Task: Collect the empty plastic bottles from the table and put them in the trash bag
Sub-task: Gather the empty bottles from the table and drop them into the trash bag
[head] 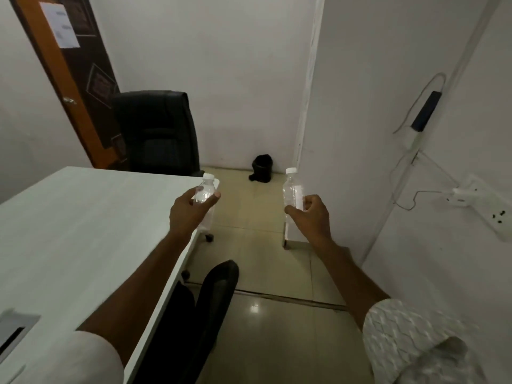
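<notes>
1. Your left hand [191,213] is above the far right corner of the desk [83,223]. Its thumb and fingers are curled round a clear plastic bottle [205,189] with a white cap, which is held roughly upright and off the desk top.
2. Your right hand [311,214] is out past the desk's right edge, over the tiled floor [266,245]. Its fingers are wrapped round the lower part of a second clear bottle [291,189], which has a white cap and a white label and is also held upright.
3. Both bottles look empty, though the clear plastic makes that hard to confirm.
4. The black trash bag [261,167] sits on the floor against the far wall, beyond the desk's far right corner. It is well apart from both hands and appears between the two bottles from where you stand.
5. A black office chair [158,131] stands behind the desk's far edge. Another dark chair [219,295] is tucked against the right edge, just beside your left forearm.
6. At the desk's near left corner there is a grey cable hatch [16,328].
7. A brown door [83,87] with a paper sheet [59,24] stuck on it is behind the desk's far left.
8. On the right-hand wall there are a white socket strip [487,212] and a dark box [426,110] with cables.
</notes>
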